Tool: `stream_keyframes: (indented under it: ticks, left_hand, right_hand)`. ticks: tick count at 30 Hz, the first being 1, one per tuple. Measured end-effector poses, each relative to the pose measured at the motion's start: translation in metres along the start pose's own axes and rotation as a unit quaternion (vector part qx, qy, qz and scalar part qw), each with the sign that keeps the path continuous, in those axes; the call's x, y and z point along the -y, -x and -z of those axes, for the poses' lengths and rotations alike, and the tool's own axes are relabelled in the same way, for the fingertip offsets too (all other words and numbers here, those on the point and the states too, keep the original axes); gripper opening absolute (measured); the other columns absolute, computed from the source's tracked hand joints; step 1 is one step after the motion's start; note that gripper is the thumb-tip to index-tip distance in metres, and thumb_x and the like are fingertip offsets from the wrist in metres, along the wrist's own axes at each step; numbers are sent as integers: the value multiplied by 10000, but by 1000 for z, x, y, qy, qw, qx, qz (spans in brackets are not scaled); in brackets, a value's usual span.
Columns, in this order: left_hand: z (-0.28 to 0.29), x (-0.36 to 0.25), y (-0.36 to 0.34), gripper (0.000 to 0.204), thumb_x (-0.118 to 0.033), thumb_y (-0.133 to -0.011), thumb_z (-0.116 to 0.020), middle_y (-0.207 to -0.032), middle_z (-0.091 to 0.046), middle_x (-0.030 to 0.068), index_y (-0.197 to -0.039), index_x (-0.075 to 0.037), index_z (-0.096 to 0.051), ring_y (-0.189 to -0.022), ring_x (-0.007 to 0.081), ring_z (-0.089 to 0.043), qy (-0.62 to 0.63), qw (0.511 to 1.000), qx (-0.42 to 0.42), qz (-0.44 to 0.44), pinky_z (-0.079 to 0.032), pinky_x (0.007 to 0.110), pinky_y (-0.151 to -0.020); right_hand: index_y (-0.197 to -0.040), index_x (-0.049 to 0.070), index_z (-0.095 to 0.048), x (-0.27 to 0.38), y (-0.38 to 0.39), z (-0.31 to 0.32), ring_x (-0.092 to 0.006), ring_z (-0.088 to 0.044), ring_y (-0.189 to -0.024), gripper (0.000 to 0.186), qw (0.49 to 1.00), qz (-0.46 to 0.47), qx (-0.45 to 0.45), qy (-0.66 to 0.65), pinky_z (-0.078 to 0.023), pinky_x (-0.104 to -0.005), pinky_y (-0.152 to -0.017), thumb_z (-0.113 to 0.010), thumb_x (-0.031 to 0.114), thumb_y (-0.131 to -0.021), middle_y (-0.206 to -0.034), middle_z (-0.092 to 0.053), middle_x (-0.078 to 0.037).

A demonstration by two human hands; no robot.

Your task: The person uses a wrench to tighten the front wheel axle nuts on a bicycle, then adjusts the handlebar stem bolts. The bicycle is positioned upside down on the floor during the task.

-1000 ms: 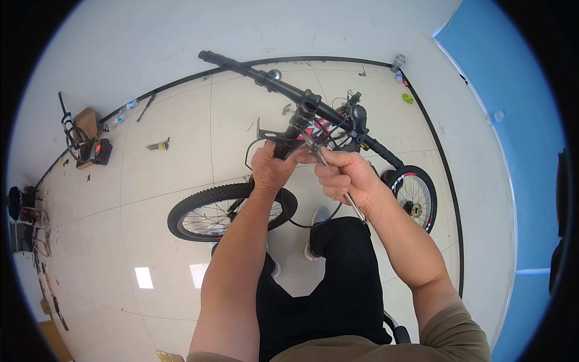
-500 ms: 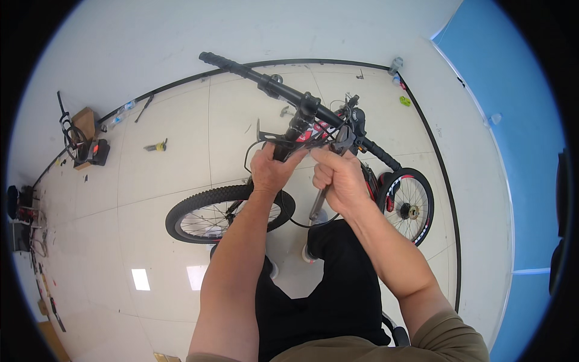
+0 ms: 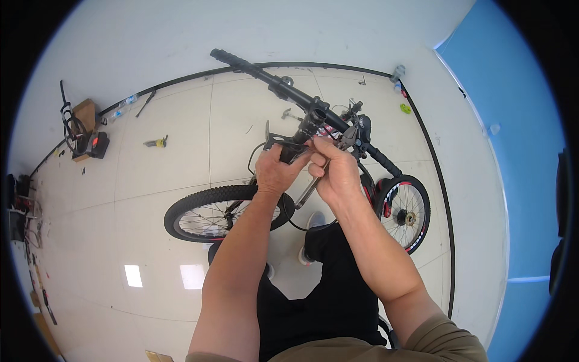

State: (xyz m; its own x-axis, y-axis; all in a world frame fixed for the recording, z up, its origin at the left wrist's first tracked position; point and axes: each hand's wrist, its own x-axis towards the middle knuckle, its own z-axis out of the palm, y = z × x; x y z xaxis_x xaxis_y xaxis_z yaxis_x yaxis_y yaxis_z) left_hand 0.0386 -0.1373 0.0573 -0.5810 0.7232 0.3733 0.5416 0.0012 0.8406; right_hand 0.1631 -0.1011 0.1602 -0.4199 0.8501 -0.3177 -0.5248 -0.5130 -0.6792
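A bicycle with black handlebars (image 3: pixel 256 72) stands in front of me, its front wheel (image 3: pixel 175 212) on the left and another wheel (image 3: pixel 420 211) on the right. My left hand (image 3: pixel 277 171) is closed around a black bracket (image 3: pixel 272 137) just below the stem (image 3: pixel 312 123). In my right hand (image 3: pixel 339 175) is a grey adjustable wrench (image 3: pixel 306 196), its jaw end up beside the handlebar and its handle slanting down to the left. The fingertips of both hands meet near the head tube. What lies between them is too small to make out.
On the tiled floor lie a yellow-and-black tool (image 3: pixel 158 142), a hammer (image 3: pixel 291 114) behind the bicycle and a yellow-green item (image 3: pixel 404 108). A cardboard box (image 3: pixel 86 114) with bike parts stands far left. Bottles (image 3: pixel 397 73) stand by the wall.
My right hand and the wrench have shifted slightly left, and the wrench handle has swung further left. The handlebars appear a little lower and further right. My left hand keeps its hold.
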Motion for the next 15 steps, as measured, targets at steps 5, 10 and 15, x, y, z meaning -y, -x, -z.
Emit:
stream_keyframes:
  ticks: [5,10,15]
  left_hand:
    - [-2,2,0,478,-485,-719,-906,-819,-740,77,-955,-113,-718,-766,333,-703,-12,1000,-9,-4,-556,450,-708]
    - [1,-4,1,505,-477,-719,-913,-781,-702,123,-914,-66,-692,-735,344,-681,-22,999,-16,-17,-549,448,-684]
    - [1,0,1,477,-502,-714,-901,-841,-761,55,-978,-143,-732,-757,330,-708,-33,999,-12,-15,-558,448,-706]
  right_hand:
    - [-1001,-10,-621,0,-5,2,-87,-482,-620,73,1000,-3,-12,7,-369,-233,-492,-674,-2,-951,-905,-653,-95]
    - [-1016,5,-610,2,-3,-1,-79,-474,-638,51,999,2,-20,45,-363,-221,-509,-644,30,-988,-932,-651,-97]
    - [-1013,4,-598,3,5,-5,-94,-502,-654,65,998,25,-26,57,-382,-234,-519,-631,-8,-959,-1004,-668,-128]
